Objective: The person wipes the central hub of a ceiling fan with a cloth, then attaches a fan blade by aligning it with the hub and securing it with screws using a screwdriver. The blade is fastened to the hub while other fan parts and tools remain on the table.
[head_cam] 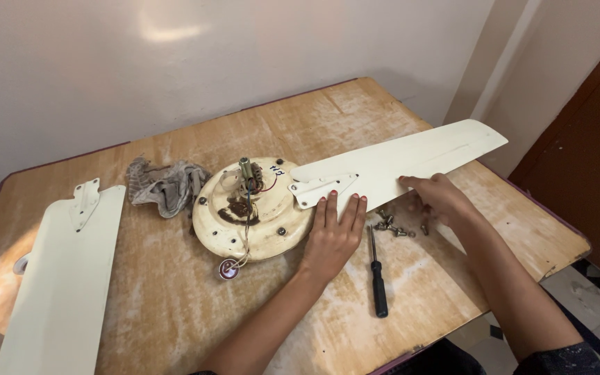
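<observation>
1. Right now, cream fan blade lies flat on the wooden table, running from table centre out toward 2 o'clock; its far tip overhangs the table edge.
2. Blade's metal mounting bracket sits at its inner end, resting on the rim of the round motor housing.
3. Left hand is flat, fingers spread slightly, palm down; fingertips lie on the blade's near edge just beside the bracket. Nothing pinched.
4. Right hand rests on the blade's near edge further out, at 3 o'clock from the left hand, fingers loosely curled over the edge. Can't tell if it grips anything.
5. Motor housing: cream, stained, shaft upright at centre, wires trailing off to a small round part at its 7 o'clock.
6. Loose screws are clustered on the table between the two hands, just below the blade.
7. Black screwdriver lies at 5 o'clock from the left hand, tip pointing toward the screws, untouched.
8. Grey rag is crumpled at 10 o'clock from the housing, touching its edge.
9. Second blade with its own bracket lies at the table's left side, well apart from the hands, running toward 7 o'clock.
</observation>
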